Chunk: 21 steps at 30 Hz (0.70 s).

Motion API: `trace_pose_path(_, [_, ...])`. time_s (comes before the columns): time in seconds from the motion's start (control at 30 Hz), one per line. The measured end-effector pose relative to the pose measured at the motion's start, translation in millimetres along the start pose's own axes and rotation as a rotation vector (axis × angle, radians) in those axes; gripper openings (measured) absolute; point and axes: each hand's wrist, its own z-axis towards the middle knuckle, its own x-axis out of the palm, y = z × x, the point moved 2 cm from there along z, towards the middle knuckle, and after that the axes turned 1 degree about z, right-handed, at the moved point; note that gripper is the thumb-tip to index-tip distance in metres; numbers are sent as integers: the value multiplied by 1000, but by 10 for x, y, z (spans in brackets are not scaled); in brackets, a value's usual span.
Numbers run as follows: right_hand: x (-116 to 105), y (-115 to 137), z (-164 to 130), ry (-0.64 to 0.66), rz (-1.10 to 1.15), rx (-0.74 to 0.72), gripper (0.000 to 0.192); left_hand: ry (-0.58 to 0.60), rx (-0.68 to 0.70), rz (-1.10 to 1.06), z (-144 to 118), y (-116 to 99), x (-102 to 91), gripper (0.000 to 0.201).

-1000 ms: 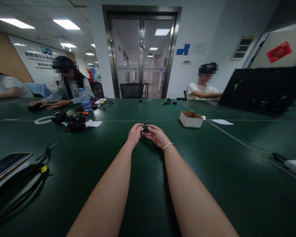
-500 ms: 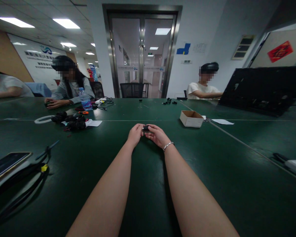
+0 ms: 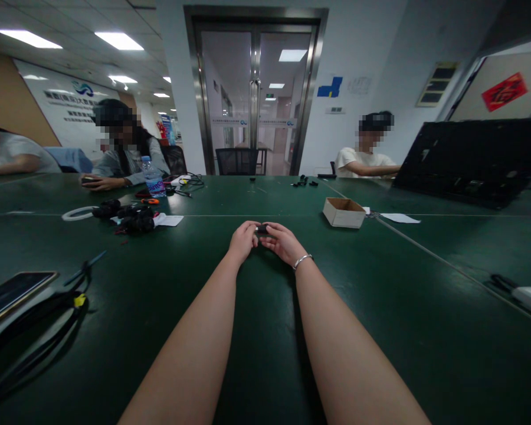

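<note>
Between my two hands is a small black piece (image 3: 262, 229) with a light, shiny end on its left; its exact kind is too small to make out. My left hand (image 3: 244, 241) pinches the light end with thumb and fingers. My right hand (image 3: 282, 242), below a silver bracelet (image 3: 301, 261) on the wrist, grips the black end between thumb and forefinger, its other fingers curled loosely under. Both hands are held just above the green table (image 3: 265, 307), fingertips nearly meeting.
An open cardboard box (image 3: 343, 213) stands to the right. On the left are black cable bundles (image 3: 135, 218), a water bottle (image 3: 153, 179), a phone (image 3: 15, 295) and looped cables (image 3: 73, 319). A large black panel (image 3: 473, 162) stands at right. Several people sit around the table.
My hands stay almost in place, and the light end of the small black piece shows slightly more. Across the table at left, a person's hands have turned the dark object they hold.
</note>
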Motion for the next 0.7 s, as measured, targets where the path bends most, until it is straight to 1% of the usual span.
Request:
trace_pose_path(0.07, [3, 2, -4, -4, -1, 3, 11, -2, -9, -10, -3, -3, 2, 25])
trace_pose_path(0.2, [11, 6, -9, -14, -3, 10, 12, -32, -52, -42, -11, -21, 12, 16])
trace_pose_path(0.33, [24, 15, -19, -13, 0, 5, 11, -59, -56, -18, -11, -19, 19, 8])
trace_pose_path(0.53, [45, -4, -26, 22, -59, 23, 12, -156, 3, 13, 10, 14, -40, 21])
trace_pose_path(0.63, [56, -42, -3, 49, -122, -1, 16, -205, 3, 32, 15, 21, -95, 26])
trace_pose_path(0.7, [62, -76, 20, 54, -192, -36, 21, -212, -4, 15, 8, 18, -117, 27])
